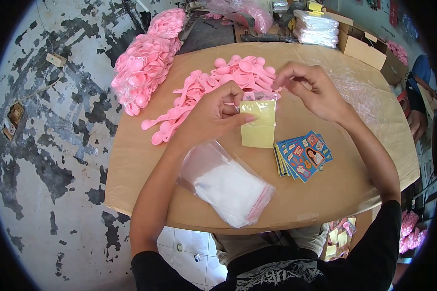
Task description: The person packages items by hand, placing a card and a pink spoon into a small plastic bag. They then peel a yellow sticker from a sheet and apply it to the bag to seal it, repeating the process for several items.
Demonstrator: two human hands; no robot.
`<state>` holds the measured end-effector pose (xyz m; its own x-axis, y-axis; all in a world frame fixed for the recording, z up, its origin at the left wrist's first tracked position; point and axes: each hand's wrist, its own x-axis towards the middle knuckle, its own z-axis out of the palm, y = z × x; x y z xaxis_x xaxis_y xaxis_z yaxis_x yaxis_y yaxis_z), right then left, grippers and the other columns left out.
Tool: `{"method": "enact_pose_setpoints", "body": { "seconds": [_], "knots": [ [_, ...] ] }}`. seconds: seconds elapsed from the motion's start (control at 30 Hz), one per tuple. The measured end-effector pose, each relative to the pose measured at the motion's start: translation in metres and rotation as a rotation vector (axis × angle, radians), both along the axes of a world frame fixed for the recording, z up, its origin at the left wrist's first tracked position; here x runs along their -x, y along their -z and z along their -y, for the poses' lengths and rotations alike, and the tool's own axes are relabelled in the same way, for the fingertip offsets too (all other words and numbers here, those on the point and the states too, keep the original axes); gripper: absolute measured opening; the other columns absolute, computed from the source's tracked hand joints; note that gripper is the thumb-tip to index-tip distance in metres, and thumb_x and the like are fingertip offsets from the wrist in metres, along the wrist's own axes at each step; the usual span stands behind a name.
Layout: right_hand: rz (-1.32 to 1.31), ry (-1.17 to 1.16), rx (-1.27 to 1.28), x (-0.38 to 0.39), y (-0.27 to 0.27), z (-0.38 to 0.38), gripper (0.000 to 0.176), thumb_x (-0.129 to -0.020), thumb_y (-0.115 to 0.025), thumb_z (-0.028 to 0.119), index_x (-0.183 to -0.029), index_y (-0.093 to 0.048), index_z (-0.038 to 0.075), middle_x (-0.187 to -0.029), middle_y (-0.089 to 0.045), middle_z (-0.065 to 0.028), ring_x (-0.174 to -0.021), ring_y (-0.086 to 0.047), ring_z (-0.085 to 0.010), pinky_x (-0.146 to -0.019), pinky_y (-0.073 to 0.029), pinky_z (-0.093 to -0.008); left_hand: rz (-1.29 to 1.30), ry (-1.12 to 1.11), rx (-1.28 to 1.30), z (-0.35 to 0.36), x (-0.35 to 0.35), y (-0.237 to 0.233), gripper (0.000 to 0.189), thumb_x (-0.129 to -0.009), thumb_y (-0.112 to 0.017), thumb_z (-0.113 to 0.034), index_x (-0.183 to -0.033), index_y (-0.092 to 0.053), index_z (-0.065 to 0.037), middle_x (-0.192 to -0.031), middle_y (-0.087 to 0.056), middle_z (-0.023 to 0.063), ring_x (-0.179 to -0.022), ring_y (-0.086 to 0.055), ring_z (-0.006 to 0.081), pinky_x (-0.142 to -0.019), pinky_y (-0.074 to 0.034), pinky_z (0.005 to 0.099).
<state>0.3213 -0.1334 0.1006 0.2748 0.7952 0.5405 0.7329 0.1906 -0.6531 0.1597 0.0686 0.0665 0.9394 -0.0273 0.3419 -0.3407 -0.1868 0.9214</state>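
The left fingers [248, 118] pinch the yellow packet [258, 131], which hangs below them over the surface [325, 203]; the right fingers [296, 77] curl just beside its top, their grip unclear. Likely light and slippery, it suits a soft edge hold.

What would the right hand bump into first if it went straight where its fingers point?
Probably the clear bag in the left hand. The right hand might pass over it towards the pink spoons; height is hard to tell.
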Motion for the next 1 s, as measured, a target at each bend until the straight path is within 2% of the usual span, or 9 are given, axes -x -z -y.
{"method": "enact_pose_setpoints", "body": {
  "seconds": [0.1, 0.2, 0.3, 0.47, 0.6, 0.73, 0.8, 0.9, 1.0],
  "knots": [
    [-0.021, 0.057, 0.411, 0.041, -0.023, 0.003, 0.026, -0.091, -0.06, 0.003, -0.117, -0.062, 0.004, -0.087, -0.068, -0.0014, -0.086, -0.058, -0.0059, -0.074, -0.047, -0.023, 0.038, -0.024, -0.066, 0.0, 0.004, -0.007, 0.03, -0.084, -0.071, -0.001, -0.099, -0.045, -0.006, -0.088, -0.048, -0.0009, -0.087, -0.058, 0.0059, -0.07, -0.048, 0.0211],
    [-0.19, -0.012, 0.338, 0.046, -0.034, 0.005, 0.025, -0.094, -0.062, 0.01, -0.118, -0.062, 0.002, -0.091, -0.068, -0.0025, -0.086, -0.058, -0.004, -0.072, -0.047, -0.0214, 0.101, -0.1, -0.001, 0.003, 0.012, -0.022, 0.026, -0.088, -0.067, -0.005, -0.104, -0.047, -0.004, -0.099, -0.056, 0.0058, -0.09, -0.063, 0.0137, -0.074, -0.053, 0.0266],
    [-0.021, -0.033, 0.214, 0.028, -0.06, 0.038, 0.029, -0.094, -0.063, 0.013, -0.12, -0.061, 0.002, -0.09, -0.068, -0.0022, -0.075, -0.061, -0.0072, -0.064, -0.049, -0.0227, 0.113, -0.25, 0.03, -0.013, 0.017, -0.036, 0.027, -0.096, -0.057, -0.018, -0.115, -0.046, -0.002, -0.112, -0.063, 0.0175, -0.088, -0.068, 0.0236, -0.073, -0.06, 0.0349],
    [0.175, -0.251, 1.21, 0.035, -0.128, 0.111, 0.031, -0.08, -0.075, 0.013, -0.109, -0.068, 0.004, -0.102, -0.071, -0.0093, -0.09, -0.069, -0.0229, -0.082, -0.053, -0.0339, 0.146, -0.293, -0.028, -0.042, 0.023, -0.049, 0.022, -0.096, -0.057, -0.018, -0.107, -0.054, 0.0, -0.097, -0.067, 0.015, -0.073, -0.068, 0.0183, -0.064, -0.06, 0.0329],
    [0.544, 0.024, 0.603, 0.063, -0.067, 0.093, 0.031, -0.081, -0.075, 0.023, -0.102, -0.068, 0.001, -0.09, -0.069, -0.0105, -0.089, -0.064, -0.0286, -0.082, -0.048, -0.0381, -0.15, -0.041, -0.267, -0.037, 0.043, -0.066, 0.016, -0.093, -0.062, -0.016, -0.095, -0.062, 0.0, -0.086, -0.067, 0.0082, -0.073, -0.068, 0.0152, -0.06, -0.055, 0.0275],
    [0.53, -0.061, 0.462, 0.087, -0.013, 0.023, 0.036, -0.087, -0.066, 0.039, -0.092, -0.071, 0.004, -0.086, -0.069, -0.0133, -0.089, -0.063, -0.0307, -0.083, -0.047, -0.0413, -0.628, 0.405, -0.432, -0.026, 0.058, -0.068, 0.02, -0.085, -0.071, -0.007, -0.102, -0.069, 0.002, -0.09, -0.071, 0.0076, -0.078, -0.068, 0.0117, -0.068, -0.054, 0.0251],
    [0.584, -0.1, 0.611, 0.094, 0.006, -0.007, 0.035, -0.089, -0.064, 0.038, -0.089, -0.072, 0.004, -0.079, -0.069, -0.0133, -0.08, -0.065, -0.0298, -0.075, -0.049, -0.0409, -0.715, 0.49, -0.518, -0.024, 0.053, -0.065, 0.026, -0.083, -0.074, -0.013, -0.105, -0.07, 0.0, -0.092, -0.072, 0.0069, -0.08, -0.067, 0.011, -0.07, -0.053, 0.0238],
    [0.203, -0.247, 0.843, 0.096, -0.002, -0.025, 0.028, -0.09, -0.064, 0.03, -0.093, -0.07, 0.004, -0.078, -0.069, -0.0116, -0.072, -0.064, -0.0259, -0.07, -0.049, -0.0358, -0.798, 0.545, -0.622, -0.018, 0.052, -0.057, 0.029, -0.08, -0.076, -0.016, -0.105, -0.072, -0.002, -0.091, -0.073, 0.0055, -0.08, -0.067, 0.0098, -0.07, -0.051, 0.0232],
    [0.194, -0.331, 0.808, 0.089, -0.004, -0.03, 0.027, -0.091, -0.062, 0.027, -0.091, -0.07, 0.002, -0.077, -0.069, -0.0124, -0.066, -0.064, -0.0248, -0.064, -0.05, -0.0351, -0.807, 0.533, -0.693, -0.012, 0.051, -0.053, 0.029, -0.078, -0.078, -0.017, -0.103, -0.074, -0.004, -0.088, -0.074, 0.0044, -0.078, -0.067, 0.0089, -0.069, -0.051, 0.023]
  ]
}}
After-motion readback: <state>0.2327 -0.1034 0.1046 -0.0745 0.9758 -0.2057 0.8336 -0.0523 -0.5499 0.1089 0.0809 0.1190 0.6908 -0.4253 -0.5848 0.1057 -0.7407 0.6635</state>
